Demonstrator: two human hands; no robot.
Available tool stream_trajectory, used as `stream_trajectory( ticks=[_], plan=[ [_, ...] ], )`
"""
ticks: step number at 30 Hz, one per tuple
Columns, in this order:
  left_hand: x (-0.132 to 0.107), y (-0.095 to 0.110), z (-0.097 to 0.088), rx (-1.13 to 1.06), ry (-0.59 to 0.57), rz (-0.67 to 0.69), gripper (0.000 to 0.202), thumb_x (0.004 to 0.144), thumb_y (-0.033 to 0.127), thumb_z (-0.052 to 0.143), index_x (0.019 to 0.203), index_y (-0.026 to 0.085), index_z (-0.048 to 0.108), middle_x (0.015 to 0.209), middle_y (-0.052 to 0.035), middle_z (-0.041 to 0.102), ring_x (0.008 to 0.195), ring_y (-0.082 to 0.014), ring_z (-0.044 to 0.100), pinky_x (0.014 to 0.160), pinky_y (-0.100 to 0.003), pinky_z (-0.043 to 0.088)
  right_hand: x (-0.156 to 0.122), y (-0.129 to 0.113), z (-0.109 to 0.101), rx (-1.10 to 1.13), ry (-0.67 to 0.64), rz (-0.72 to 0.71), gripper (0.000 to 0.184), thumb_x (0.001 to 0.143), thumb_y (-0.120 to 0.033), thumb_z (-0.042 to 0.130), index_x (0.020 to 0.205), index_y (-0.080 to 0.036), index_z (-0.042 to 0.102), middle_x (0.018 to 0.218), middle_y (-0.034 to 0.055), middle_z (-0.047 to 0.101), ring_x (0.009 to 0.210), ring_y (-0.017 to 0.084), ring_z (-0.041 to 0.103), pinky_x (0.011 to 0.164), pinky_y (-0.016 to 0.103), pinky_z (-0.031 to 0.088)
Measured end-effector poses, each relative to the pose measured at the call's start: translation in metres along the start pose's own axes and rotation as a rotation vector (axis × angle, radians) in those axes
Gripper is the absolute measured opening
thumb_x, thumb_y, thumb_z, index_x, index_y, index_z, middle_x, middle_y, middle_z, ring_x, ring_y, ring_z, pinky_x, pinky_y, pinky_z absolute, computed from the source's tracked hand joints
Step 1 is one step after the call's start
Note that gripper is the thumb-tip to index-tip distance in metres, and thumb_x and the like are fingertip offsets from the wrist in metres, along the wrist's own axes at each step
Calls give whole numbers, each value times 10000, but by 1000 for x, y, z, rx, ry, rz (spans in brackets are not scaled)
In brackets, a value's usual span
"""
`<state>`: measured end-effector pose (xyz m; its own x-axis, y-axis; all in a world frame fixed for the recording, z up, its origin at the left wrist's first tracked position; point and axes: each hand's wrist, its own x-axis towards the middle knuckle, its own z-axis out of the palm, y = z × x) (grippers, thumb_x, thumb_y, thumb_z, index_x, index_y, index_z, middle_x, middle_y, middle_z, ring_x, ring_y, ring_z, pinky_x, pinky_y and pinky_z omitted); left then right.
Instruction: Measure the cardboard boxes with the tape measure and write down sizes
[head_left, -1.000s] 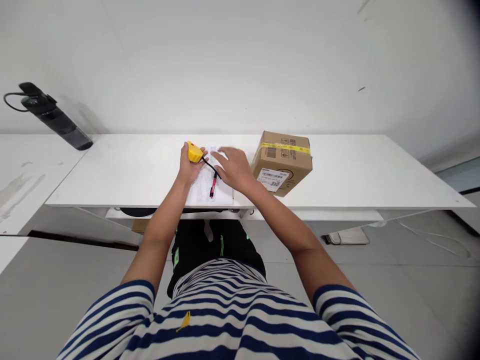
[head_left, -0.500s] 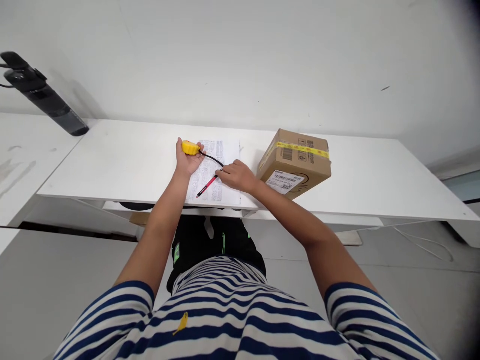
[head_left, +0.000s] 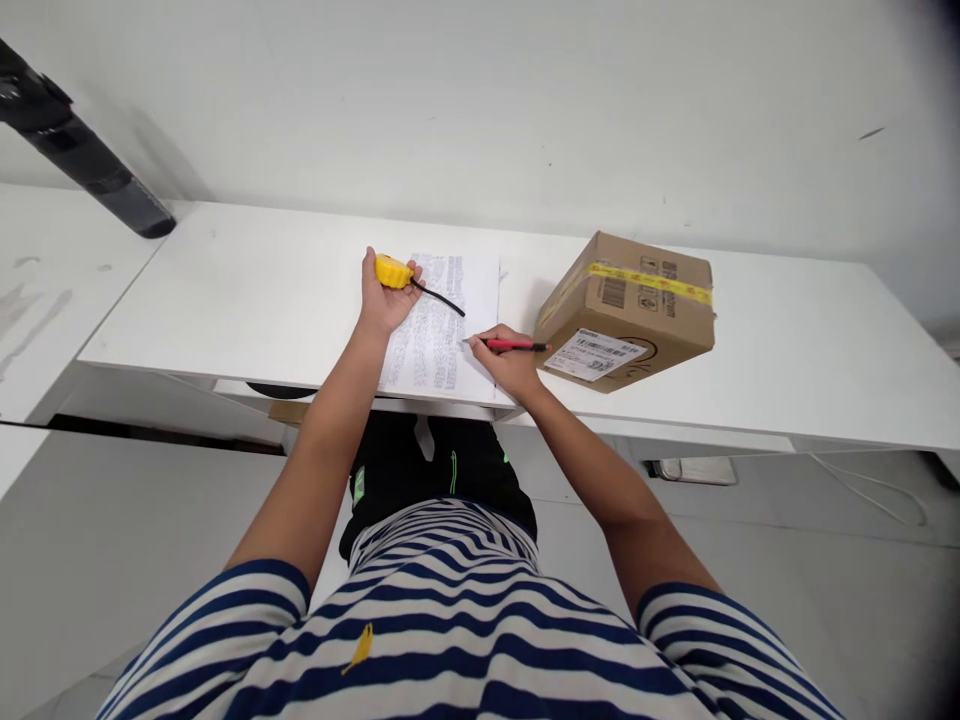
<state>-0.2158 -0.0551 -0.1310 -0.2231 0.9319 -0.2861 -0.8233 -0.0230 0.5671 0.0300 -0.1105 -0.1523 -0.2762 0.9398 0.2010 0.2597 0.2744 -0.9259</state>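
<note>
Head view, left hand: the left hand [head_left: 381, 302] rests on the white table [head_left: 247, 300]. Its fingers are curled round a yellow tape measure [head_left: 393, 271].
Yellow tape measure: it is small with round edges and looks like hard, shiny plastic. It sits at the top left corner of the paper [head_left: 442, 335], inside the left hand. No writing can be read on it.
Black strap: a thin black strap [head_left: 441, 299] runs from the yellow tape measure across the paper.
Right hand: the right hand [head_left: 511, 368] is pinched tight on a red pen [head_left: 514, 345]. It sits at the right edge of the paper, near the front of the table.
Red pen: it is thin and straight and lies almost flat. Its tip points left onto the paper and its back end points at the cardboard box [head_left: 652, 320].
Paper: a flat white sheet full of rows of tiny dark print, too small to read.
Cardboard box: brown, with sharp corners, just to the right of the right hand. One corner is turned toward the person.
Yellow tape: a strip of yellow tape [head_left: 651, 283] with dark marks runs over the top of the box.
White sticker: the white sticker [head_left: 595, 353] on the box has bar code lines. Its words are too small to read.
Table: white, smooth and long.
Black tube: a dark round black tube [head_left: 82, 155] leans at the far left.
Striped shirt: the striped shirt [head_left: 450, 620] is soft cloth in blue and white.
</note>
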Motion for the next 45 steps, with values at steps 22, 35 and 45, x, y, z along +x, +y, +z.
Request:
stream_trajectory(
  ticks=[22,35,45],
  plan=[
    [-1,-3,1,-21,-10,-14,490,921,745,672,969,260,626,943,-58,696,977,-217,775,822,-302,630,5,4,-1,-57,-150,23,160,819,-326,657,698,-225,628,563,-47,512,576,126,432,602,305,345],
    [3,-4,-1,-13,22,2,488,939,724,664,987,241,618,1008,-61,700,1010,-212,773,844,-308,641,5,4,-1,-58,-82,33,182,815,-348,679,689,-228,624,574,-43,528,595,136,461,617,308,372],
    [-5,-2,2,-5,5,-2,466,966,715,631,973,249,623,1045,-78,695,1002,-230,766,796,-320,628,4,0,0,-40,-99,29,163,792,-342,650,683,-220,634,561,-46,532,569,127,453,613,312,359]
  ],
)
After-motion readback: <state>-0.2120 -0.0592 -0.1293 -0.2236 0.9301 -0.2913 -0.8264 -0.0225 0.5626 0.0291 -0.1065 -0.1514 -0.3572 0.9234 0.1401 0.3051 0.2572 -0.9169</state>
